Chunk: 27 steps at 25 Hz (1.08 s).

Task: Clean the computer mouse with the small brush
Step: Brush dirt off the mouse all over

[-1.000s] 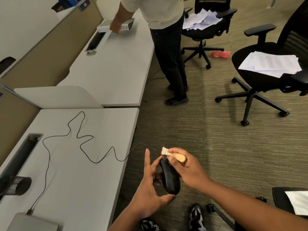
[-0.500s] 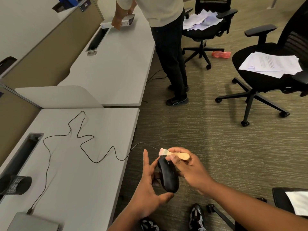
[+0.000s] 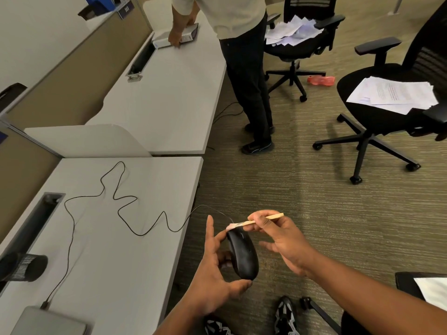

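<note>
1. The left hand (image 3: 212,274) cradles the black computer mouse (image 3: 242,254) between thumb and fingers, low in the centre of the frame, above the carpet.
2. The right hand (image 3: 283,240) pinches the small brush (image 3: 254,221) by its wooden handle; its bristles touch the mouse's front end.
3. The mouse's cable (image 3: 116,204) trails left across the grey desk (image 3: 135,250).
4. At the top of the frame, another person (image 3: 242,56) stands beside a second desk.
</note>
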Each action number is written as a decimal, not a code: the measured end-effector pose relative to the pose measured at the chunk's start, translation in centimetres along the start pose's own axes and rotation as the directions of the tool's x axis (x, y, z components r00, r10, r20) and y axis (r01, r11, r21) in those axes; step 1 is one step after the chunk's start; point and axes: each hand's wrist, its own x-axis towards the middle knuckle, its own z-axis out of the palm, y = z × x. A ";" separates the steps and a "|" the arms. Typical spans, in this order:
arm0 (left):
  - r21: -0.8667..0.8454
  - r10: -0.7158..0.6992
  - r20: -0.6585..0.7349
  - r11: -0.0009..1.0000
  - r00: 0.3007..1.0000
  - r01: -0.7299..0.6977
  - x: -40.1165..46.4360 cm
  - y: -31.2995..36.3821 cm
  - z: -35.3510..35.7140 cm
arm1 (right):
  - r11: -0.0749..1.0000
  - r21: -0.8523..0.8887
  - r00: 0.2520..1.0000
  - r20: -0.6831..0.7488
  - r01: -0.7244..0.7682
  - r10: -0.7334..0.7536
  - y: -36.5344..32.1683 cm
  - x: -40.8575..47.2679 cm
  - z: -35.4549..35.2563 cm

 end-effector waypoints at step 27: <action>-0.042 -0.012 0.058 0.999 0.998 0.015 -0.2 0.1 -0.2 | 0.976 -0.158 0.981 -0.095 0.151 -0.167 -1.1 2.5 -0.8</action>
